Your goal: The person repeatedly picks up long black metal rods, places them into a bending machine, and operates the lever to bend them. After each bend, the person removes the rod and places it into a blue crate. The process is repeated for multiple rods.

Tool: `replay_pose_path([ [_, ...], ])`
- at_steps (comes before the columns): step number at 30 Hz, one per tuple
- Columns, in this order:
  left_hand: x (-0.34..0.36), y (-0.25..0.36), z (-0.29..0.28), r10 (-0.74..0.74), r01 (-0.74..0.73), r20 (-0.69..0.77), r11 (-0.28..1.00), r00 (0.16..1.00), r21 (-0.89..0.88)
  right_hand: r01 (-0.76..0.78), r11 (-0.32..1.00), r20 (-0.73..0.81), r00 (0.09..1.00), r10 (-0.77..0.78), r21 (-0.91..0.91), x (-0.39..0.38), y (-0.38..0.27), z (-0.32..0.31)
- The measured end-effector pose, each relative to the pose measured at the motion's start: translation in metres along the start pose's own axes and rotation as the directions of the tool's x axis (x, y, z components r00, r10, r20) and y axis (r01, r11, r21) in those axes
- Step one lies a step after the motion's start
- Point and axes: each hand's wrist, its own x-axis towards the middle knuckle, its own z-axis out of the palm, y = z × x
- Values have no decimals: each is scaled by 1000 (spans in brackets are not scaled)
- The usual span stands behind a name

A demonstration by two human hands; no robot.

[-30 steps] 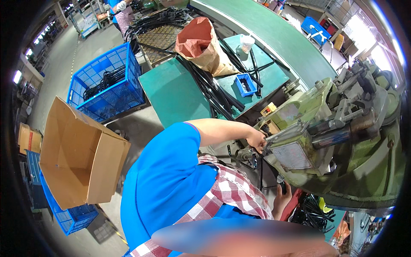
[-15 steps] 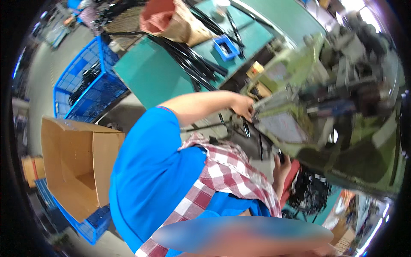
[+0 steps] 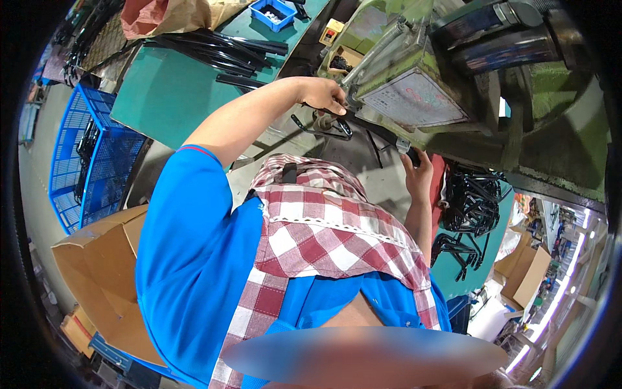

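Left hand: at 12 o'clock in the view (image 3: 327, 98), fingers curled and apparently closed on the upper end of the bar; the contact is partly hidden
Right hand: at 3 o'clock (image 3: 420, 172), thumb and fingers closed round a dark end piece (image 3: 413, 155)
Black bar: along the machine's lower edge (image 3: 376, 128), running from the left hand toward 4 o'clock to a silvery fitting (image 3: 403, 145); whether it joins the dark end piece I cannot tell
Bar's handling: probably stiff, fairly light and not fragile; its smooth look suggests some slip
Bar's hold: best near both ends, one hand at each, I judge, clear of the fitting
Machine sheet: pale printed sheet (image 3: 418, 100) at 1 to 2 o'clock on the green machine (image 3: 551, 107), small rows and red marks, too fine to read
Switch box: yellow with a red part (image 3: 332, 31), 12 o'clock, no legible lettering
Black tubes: glossy bundle (image 3: 220, 52) at 11 o'clock on a green surface (image 3: 162, 97), a blue tray (image 3: 273, 24) of small pieces beyond
Bent black parts: tangled pile (image 3: 476, 201) at 3 o'clock on another green surface (image 3: 494, 254)
Blue crate: 9 to 10 o'clock (image 3: 65, 152)
Cardboard box: 8 to 9 o'clock (image 3: 97, 259), no brand readable
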Motion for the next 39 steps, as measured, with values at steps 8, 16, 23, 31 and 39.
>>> replay_pose_path([
  [8, -4, 12, -7, -64, 59, 86, 996, 994, 61, -130, 991, 128, 983, 130, -3, -5, -8, 12],
  [16, 23, -25, 4, -42, 47, 82, 997, 996, -62, 111, 793, 103, 993, -61, -599, -7, -39, 21],
  [23, 24, -30, 1, -105, 104, 67, 994, 992, 16, 317, 897, 393, 901, -184, -307, 22, -95, 90],
  [31, 8, -41, -19, -10, 36, 171, 988, 985, -152, 391, 793, 338, 908, -248, -468, 34, -39, 100],
  [39, 77, -5, -3, 217, -145, -85, 848, 972, 510, 429, 692, 316, 902, -294, -581, 15, -50, 86],
])
